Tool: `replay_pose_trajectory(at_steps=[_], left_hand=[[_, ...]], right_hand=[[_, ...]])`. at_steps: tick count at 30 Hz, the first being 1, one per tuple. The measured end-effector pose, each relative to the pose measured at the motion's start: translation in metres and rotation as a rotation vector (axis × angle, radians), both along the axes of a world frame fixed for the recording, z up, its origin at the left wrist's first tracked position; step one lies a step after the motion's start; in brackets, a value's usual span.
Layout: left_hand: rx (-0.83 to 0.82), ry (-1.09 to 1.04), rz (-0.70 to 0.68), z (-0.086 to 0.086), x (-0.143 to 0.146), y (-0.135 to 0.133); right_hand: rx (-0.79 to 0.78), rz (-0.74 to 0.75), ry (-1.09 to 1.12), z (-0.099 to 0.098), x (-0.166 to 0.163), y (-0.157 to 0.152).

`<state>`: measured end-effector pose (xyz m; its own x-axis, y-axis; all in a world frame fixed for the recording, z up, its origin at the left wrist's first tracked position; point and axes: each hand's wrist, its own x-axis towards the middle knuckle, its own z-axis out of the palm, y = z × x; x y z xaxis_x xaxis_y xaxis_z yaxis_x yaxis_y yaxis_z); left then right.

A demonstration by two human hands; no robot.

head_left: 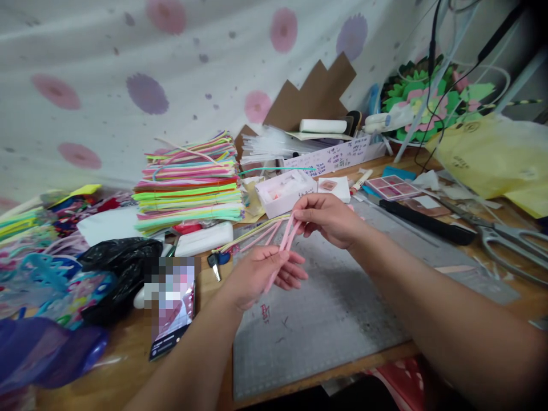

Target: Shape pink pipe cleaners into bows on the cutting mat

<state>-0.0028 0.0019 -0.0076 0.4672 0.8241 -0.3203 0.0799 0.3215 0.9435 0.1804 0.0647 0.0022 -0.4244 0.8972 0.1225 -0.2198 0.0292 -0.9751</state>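
Pink pipe cleaners [286,237] run between my two hands above the grey cutting mat [342,308]. My left hand [268,268] pinches them low between thumb and index finger, its other fingers loosely extended. Higher and to the right, my right hand [327,218] grips their upper part between thumb and fingertips. Behind my hands, more pink and yellowish pipe cleaners [252,233] lie along the mat's back left edge. Whether the held pieces are twisted together cannot be made out.
A tall stack of coloured pipe cleaners [188,191] stands at back left. A phone [173,314], a key [214,267] and a black plastic bag [124,268] lie left of the mat. Scissors [500,234], a black-handled tool [422,220] and a small white box [285,194] lie right and behind.
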Motion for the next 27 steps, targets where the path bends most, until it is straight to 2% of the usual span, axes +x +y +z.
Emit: replay_pose_trajectory(at_steps=[3,7,13,17,23,27], left_hand=[[-0.056,-0.066,-0.124,0.000,0.000,-0.003],[-0.079,-0.038,-0.240,-0.003,0.001,-0.005],[-0.160,-0.041,-0.187,-0.005,0.006,-0.005],[-0.209,-0.080,-0.102,-0.007,0.009,-0.004],[-0.230,-0.072,-0.062,-0.011,0.010,-0.001],[-0.222,-0.049,-0.046,-0.011,0.011,-0.001]], right_hand=[[-0.041,-0.020,0.048,0.002,-0.003,-0.002],[0.022,-0.127,0.031,0.003,-0.004,0.000],[0.172,-0.195,-0.066,0.004,0.001,0.004],[0.278,-0.318,-0.146,0.004,0.002,0.007],[0.562,-0.531,-0.334,0.006,0.003,0.003],[0.612,-0.565,-0.353,0.007,0.001,-0.002]])
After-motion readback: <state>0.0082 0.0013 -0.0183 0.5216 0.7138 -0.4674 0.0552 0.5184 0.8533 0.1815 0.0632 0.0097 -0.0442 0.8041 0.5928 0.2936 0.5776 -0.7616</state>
